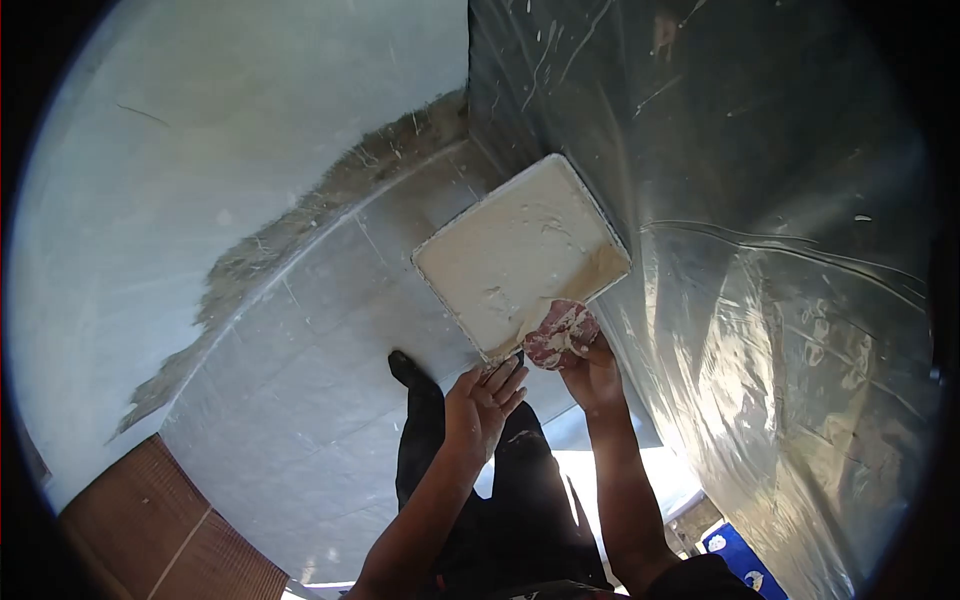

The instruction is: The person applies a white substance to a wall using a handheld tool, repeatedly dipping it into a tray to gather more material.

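Note:
A rectangular tray (560,160) filled with a cream-coloured wet mix lies on the floor ahead. Over its near corner, my right hand (594,374) grips a round reddish piece (548,338) smeared with the mix; the fingers close on its right edge. My left hand (484,405) is just left of it, palm up with the fingers spread and nothing in them. Its fingertips are close to the tray's near corner, and whether they touch it cannot be made out.
Plastic sheeting (800,150) hangs on the right. On the left stands a pale wall (200,130) with a rough, bare lower band (260,250). A grey covering (300,400) lies on the floor, with brown ribbed material (190,530) at lower left. My shoe (405,368) shows below the tray.

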Demonstrator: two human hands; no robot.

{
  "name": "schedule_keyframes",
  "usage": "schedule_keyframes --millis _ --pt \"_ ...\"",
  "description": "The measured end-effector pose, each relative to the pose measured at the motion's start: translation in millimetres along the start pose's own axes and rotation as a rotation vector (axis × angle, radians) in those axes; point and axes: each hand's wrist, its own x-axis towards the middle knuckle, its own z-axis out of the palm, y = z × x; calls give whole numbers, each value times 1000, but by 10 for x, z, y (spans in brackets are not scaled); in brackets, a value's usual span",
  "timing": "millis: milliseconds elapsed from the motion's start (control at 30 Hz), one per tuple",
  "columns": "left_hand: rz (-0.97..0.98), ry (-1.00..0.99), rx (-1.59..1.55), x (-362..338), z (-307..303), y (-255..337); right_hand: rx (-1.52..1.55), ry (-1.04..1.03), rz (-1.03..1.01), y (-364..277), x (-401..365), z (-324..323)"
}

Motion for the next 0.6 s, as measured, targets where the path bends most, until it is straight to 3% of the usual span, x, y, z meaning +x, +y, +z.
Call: schedule_keyframes --millis 233,267,400,500,567,600 --pt "327 -123 308 -740 622 570 56 -181 -51 -483 -354 1033" --pt "383 -160 317 -831 695 669 88 -287 -72 -458 -311 1077" --pt "664 -165 449 -1130 942 1220 108 -336 -157 -340 -230 1732" --pt "923 -170 576 -1357 1109 1777 103 -361 -247 -347 -118 2458" --pt "1268 -236 706 -1510 1180 2162 61 -261 -317 -343 -42 2895" --pt "1285 -256 715 -1591 1231 2389 72 -276 -337 -342 20 3118"
